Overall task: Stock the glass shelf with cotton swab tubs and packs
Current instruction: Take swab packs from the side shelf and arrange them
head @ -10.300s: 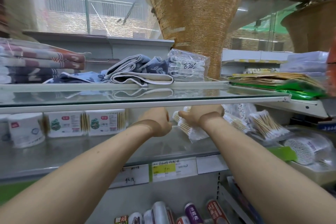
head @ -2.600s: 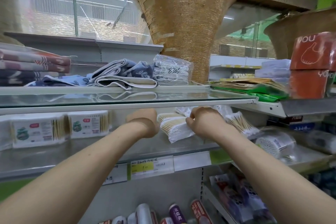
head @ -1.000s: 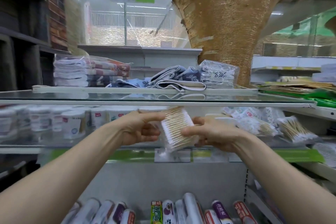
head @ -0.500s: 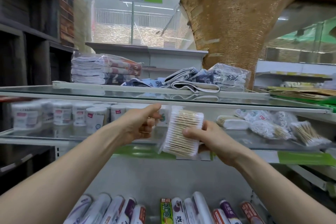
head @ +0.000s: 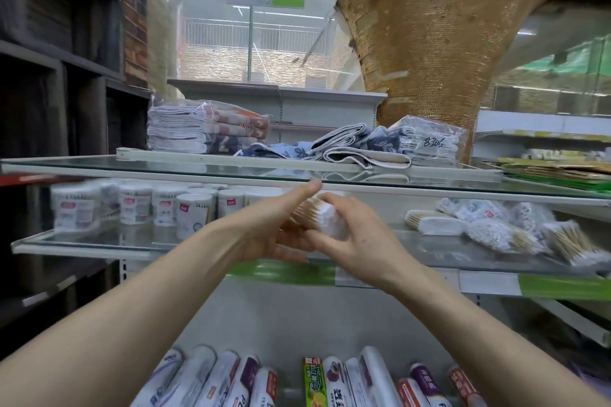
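A clear pack of wooden cotton swabs (head: 322,215) is held in front of the glass shelf (head: 99,243), tilted with its white tips to the right. My right hand (head: 355,238) grips it from below and the right. My left hand (head: 276,225) cups its left side with the thumb pointing up. Several white cotton swab tubs (head: 132,203) stand in rows on the shelf's left half. Loose swab packs (head: 489,228) lie piled on its right half.
An upper glass shelf (head: 231,170) carries folded towels (head: 205,127) and wrapped cloths just above my hands. Rolls and tubes (head: 317,380) lie on the bottom shelf. A dark wooden rack (head: 49,109) stands at the left, a gold pillar (head: 429,43) behind.
The swab pack has turned from facing me flat to lying tilted between both hands, and has moved slightly right and up. My view has shifted left, showing more tubs.
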Demonstrator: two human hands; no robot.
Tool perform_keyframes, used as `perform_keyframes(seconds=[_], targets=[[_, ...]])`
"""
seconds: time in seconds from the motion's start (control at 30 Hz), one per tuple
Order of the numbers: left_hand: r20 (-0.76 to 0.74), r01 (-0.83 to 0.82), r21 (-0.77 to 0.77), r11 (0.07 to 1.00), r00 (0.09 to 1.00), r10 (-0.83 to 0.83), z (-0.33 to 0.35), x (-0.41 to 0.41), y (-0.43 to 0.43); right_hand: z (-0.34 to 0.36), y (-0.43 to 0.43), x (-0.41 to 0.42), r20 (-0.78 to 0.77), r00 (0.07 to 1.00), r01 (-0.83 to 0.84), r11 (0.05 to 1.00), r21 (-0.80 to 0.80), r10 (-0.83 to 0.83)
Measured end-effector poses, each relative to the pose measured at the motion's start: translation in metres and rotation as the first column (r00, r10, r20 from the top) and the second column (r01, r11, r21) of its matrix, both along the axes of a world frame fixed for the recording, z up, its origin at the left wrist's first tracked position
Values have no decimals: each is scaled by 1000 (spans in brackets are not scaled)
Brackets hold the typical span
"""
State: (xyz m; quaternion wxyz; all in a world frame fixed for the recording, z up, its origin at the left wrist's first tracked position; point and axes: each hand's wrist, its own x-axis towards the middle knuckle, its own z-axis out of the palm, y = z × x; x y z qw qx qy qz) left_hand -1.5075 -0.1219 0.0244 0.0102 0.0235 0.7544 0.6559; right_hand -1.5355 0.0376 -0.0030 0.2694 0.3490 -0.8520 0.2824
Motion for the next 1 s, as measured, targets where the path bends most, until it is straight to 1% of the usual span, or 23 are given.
perform_keyframes(seconds=[0.03, 0.07, 0.1, 0.13, 0.2, 0.27, 0.33, 0.37, 0.4, 0.53, 0.6, 0.7, 0.83, 0.93, 1.0], targets=[[-3, -30, 25, 999, 1000, 30, -1, 0, 1, 1, 0, 1, 51, 998, -40, 999, 15, 39], [1, -54, 53, 997, 999, 54, -2, -1, -1, 2, 2, 4, 114, 988, -101, 995, -26, 103], [13, -69, 84, 994, 998, 68, -3, -2, -3, 4, 5, 5, 169, 972, -149, 984, -95, 164], [30, -80, 117, 990, 997, 77, -4, -3, -6, 4, 9, 5, 203, 960, -161, 972, -169, 194], [66, -89, 183, 979, 995, 79, -6, -5, -12, 3, 17, -3, 245, 959, -82, 965, -250, 145], [79, -80, 207, 975, 995, 65, -8, -6, -17, 1, 23, -11, 358, 928, 0, 961, -275, 103], [73, -66, 199, 978, 996, 52, -9, -8, -18, -2, 25, -16, 513, 838, 9, 936, -353, 185], [66, -61, 191, 980, 997, 49, -9, -8, -16, -3, 25, -17, 560, 793, 2, 919, -395, 239], [60, -57, 178, 982, 997, 47, -9, -8, -15, -3, 24, -18, 580, 769, -1, 908, -418, 268], [52, -7, 153, 988, 999, 0, -10, -7, -9, 0, 24, -18, 601, 716, -40, 881, -471, 354], [26, 0, 148, 989, 1000, -4, -10, -9, -9, 1, 25, -18, 603, 705, -50, 874, -483, 374], [-18, -2, 141, 990, 1000, 5, -8, -9, -9, 3, 24, -19, 601, 719, -33, 881, -472, 349], [-23, -14, 95, 995, 1000, 16, -8, -12, -9, 5, 23, -23, 585, 752, -1, 888, -460, 304], [-21, -33, 71, 997, 999, 35, -10, -15, -8, 6, 23, -28, 562, 775, 48, 860, -508, 290], [-30, -46, 92, 995, 998, 49, -10, -18, -6, 7, 25, -30, 569, 757, 44, 844, -534, 321]])
